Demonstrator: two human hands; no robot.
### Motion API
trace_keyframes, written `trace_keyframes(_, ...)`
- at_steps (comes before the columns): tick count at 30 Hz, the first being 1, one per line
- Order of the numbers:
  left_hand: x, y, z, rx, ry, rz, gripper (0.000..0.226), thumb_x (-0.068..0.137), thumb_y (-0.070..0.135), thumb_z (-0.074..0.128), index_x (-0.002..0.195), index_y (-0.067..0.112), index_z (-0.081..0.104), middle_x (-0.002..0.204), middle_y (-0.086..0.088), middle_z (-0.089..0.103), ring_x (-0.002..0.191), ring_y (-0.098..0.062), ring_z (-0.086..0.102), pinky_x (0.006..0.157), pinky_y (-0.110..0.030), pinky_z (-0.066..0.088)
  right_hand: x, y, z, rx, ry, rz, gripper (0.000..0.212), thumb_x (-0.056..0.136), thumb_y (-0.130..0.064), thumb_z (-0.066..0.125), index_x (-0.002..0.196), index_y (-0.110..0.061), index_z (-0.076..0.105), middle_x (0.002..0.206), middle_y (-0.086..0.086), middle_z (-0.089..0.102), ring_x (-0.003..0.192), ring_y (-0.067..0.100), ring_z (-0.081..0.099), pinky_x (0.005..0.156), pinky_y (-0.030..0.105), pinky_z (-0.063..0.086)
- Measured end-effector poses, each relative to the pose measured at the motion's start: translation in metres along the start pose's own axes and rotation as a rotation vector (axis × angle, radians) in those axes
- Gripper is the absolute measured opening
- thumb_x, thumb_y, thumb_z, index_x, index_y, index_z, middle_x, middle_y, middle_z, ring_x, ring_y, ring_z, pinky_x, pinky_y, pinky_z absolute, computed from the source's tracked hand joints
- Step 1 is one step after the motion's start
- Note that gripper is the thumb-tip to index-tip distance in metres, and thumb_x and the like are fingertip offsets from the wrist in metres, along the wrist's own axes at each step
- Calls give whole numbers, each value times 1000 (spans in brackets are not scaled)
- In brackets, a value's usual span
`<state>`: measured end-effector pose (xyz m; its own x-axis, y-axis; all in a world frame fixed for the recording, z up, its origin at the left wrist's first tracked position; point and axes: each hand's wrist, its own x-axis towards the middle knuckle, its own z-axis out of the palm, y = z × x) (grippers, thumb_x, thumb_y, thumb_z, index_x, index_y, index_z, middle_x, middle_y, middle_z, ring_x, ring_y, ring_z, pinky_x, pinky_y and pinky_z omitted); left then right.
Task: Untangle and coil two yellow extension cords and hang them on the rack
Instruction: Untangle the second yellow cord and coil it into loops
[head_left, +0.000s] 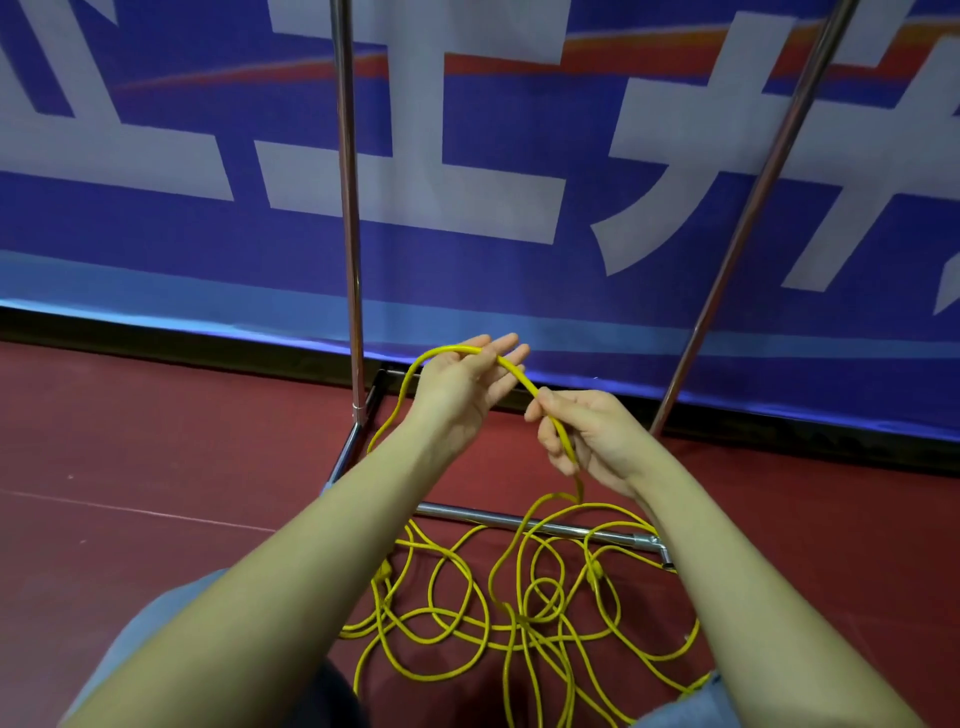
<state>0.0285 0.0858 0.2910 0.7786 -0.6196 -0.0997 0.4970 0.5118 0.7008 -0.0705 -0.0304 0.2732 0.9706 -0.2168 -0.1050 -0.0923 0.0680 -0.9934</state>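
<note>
while a length of yellow cord (511, 371) is stretched between both hands above the floor, the left hand (465, 384) is held palm up with fingers spread nearly straight, the cord draped across them. the right hand (582, 436) is curled around the same strand, which is pinched between thumb and fingers. below the hands, the remaining cord is seen as a tangled heap of yellow loops (519, 613) on the dark red floor (156, 467), partly laid over the rack's chrome base bar (540, 527). two chrome uprights (349, 208) of the rack are seen rising before a blue banner (156, 234) with white characters.
</note>
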Motion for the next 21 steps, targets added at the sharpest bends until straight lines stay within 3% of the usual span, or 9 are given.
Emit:
trace_keyframes(5,14,31,-5,-101,92,151,45,97,-6,40,140,-6,26,124,-22,55,109,-32,58,76,-33,58,-4,3,-6,-89,-68,64,37,82,-37,54,73,-2,59,45,7,50,35,18,47,42,23,36)
trace_keyframes(9,20,41,-24,-194,215,191,45,98,-6,39,141,-8,25,131,-23,51,118,-33,55,88,-34,49,-4,15,-18,-154,-93,103,28,84,-29,55,75,-4,63,52,6,54,39,17,50,46,26,35)
trace_keyframes(11,21,38,-27,-218,266,201,35,100,-3,37,133,-9,34,134,-23,50,119,-33,55,87,-33,49,-2,18,-18,-168,-46,93,27,91,-22,53,74,-3,61,50,5,52,37,15,46,44,23,36)
trace_keyframes(14,18,29,-23,-147,230,120,22,102,7,36,118,-5,46,126,-18,56,117,-31,57,81,-34,52,1,15,-14,-183,40,46,33,97,-21,47,72,-4,59,45,3,49,31,12,40,39,19,32)
trace_keyframes(16,10,17,-14,-32,132,19,22,100,5,40,121,-1,44,112,-17,61,104,-30,62,79,-34,54,2,12,-9,-185,51,21,34,98,-21,45,73,-3,57,44,2,48,30,12,40,37,17,31)
trace_keyframes(18,3,3,-5,65,51,-36,13,98,0,41,111,0,45,99,-16,63,90,-26,65,79,-33,54,1,7,-3,-176,35,3,33,98,-20,44,73,-3,57,43,2,48,29,12,41,36,16,32)
trace_keyframes(21,0,-7,1,71,55,-5,13,99,-1,38,112,-2,44,97,-16,62,93,-28,64,78,-31,54,0,3,2,-154,20,-3,34,98,-22,45,73,-3,57,43,3,49,31,14,44,37,17,35)
